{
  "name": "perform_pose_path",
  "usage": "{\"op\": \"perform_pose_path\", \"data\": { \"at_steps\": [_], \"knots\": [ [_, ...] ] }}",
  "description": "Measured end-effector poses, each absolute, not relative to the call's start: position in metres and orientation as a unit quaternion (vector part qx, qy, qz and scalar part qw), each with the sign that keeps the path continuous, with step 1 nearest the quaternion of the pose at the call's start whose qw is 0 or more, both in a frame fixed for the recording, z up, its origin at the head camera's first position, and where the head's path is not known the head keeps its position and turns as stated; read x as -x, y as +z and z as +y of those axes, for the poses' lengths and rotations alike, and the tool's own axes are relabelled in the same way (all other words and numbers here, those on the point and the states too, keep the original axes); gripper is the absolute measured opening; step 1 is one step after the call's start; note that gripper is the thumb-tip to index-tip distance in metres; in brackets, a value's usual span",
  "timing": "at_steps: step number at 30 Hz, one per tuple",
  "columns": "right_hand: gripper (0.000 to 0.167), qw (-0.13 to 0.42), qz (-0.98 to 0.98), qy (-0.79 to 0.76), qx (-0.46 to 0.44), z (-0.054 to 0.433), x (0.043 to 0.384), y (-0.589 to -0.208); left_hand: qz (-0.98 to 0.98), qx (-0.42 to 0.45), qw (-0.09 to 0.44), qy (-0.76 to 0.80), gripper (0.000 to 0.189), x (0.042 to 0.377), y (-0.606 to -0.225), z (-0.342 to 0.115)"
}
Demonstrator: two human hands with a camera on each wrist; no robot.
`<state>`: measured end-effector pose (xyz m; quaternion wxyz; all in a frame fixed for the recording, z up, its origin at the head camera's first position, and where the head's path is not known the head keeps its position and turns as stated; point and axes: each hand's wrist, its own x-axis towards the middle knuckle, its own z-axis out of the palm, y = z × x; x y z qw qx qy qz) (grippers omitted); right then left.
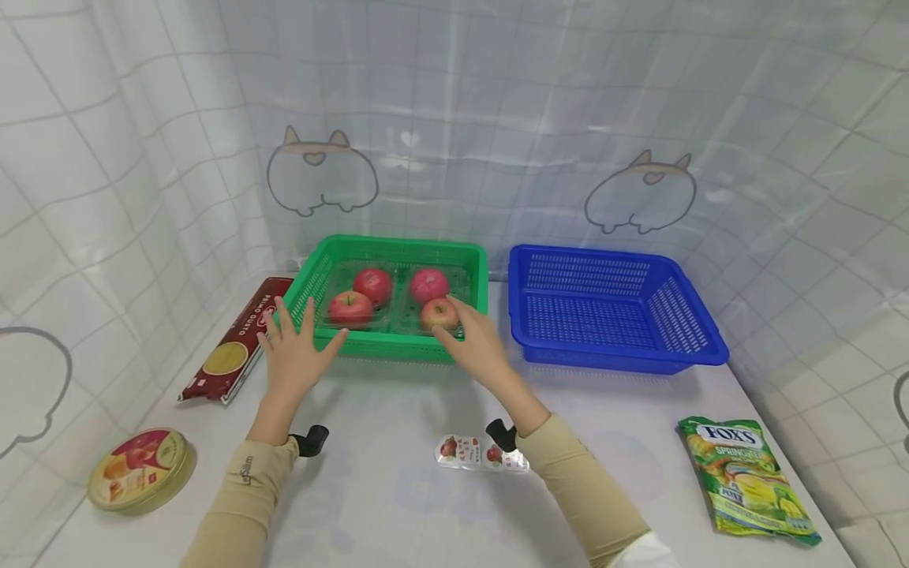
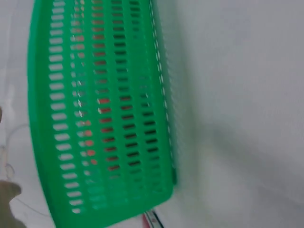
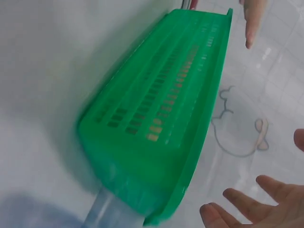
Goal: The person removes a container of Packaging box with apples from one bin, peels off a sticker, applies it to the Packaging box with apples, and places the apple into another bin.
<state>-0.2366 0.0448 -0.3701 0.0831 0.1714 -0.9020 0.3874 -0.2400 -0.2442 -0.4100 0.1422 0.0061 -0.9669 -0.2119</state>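
Note:
A green basket [image 1: 398,347] holds two clear plastic trays with several red apples [image 1: 351,308] in them. My left hand [image 1: 291,359] is spread beside the basket's front left corner, holding nothing; its fingertips [image 2: 8,199] show at the edge of the left wrist view. Over the front right rim reaches my right hand [image 1: 479,343], fingers extended, overlapping the nearest right apple [image 1: 439,315] in the head view. The right wrist view shows those right fingers [image 3: 247,204] apart from the green basket [image 3: 156,109], gripping nothing.
A blue basket [image 1: 618,359] stands to the right. Left of the green basket lies a dark red pasta packet [image 1: 237,339], with a round tub [image 1: 140,469] nearer. Apple labels [image 1: 483,454] lie at front centre; a green sweets bag [image 1: 749,477] lies front right. Patterned curtains enclose the table.

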Motion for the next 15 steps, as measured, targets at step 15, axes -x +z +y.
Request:
{"op": "perform_pose_path", "data": {
  "at_steps": [15],
  "knots": [
    [0.062,-0.005,-0.855,0.518,0.010,0.004,0.279,-0.360,-0.847,-0.157,0.114,-0.494,0.087,0.259,-0.417,-0.269]
  ]
}}
